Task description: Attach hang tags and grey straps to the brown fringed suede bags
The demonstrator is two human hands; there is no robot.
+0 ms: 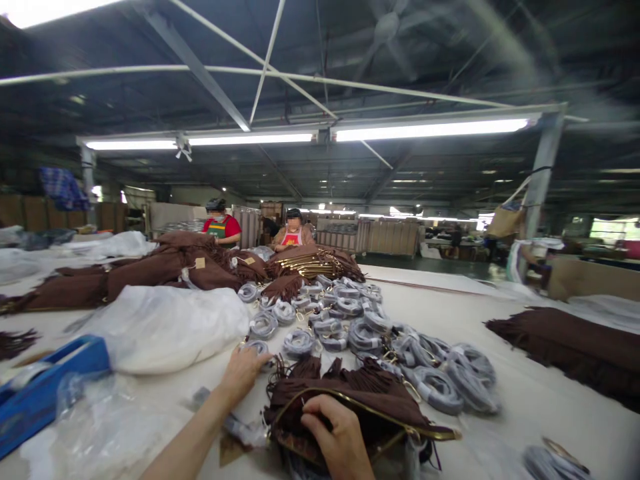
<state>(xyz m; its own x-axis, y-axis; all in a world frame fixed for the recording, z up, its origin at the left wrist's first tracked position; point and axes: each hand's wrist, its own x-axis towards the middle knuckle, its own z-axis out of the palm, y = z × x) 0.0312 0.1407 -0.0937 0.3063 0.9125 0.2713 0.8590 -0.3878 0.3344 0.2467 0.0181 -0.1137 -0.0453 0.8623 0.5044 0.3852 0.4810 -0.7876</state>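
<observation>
My left hand [243, 373] is stretched forward over the worktop [430, 307], its fingers loosely bent at a coiled grey strap [259, 347] — I can't tell whether they have a grip on it or only touch it, since the tips are partly hidden. My right hand [337, 430] is over the mouth of a brown fringed bag [375, 393], right in front of me. Its fingers are curled, thumb and forefinger brought nearly together by the zip edge; a small pale sliver shows there, but I can't tell whether I'm pinching it.

The bag lies gaping on the worktop, its gold zip parted and its fringe spread out on the far side. Just beyond it spreads a heap of grey coiled straps [350, 327] with metal clips among them. To the left of the heap lies a crumpled white plastic bag [175, 327], with a blue holder [95, 353] and some clear plastic [115, 420] nearer me.

Farther back there's a pile of brown bags [170, 267], and beside it a stack with gold zips [315, 260]. Behind those are two people, one in a red top [233, 229], the other in a red apron [291, 239]. Another fringed brown stack [565, 343] lies well off to my right.
</observation>
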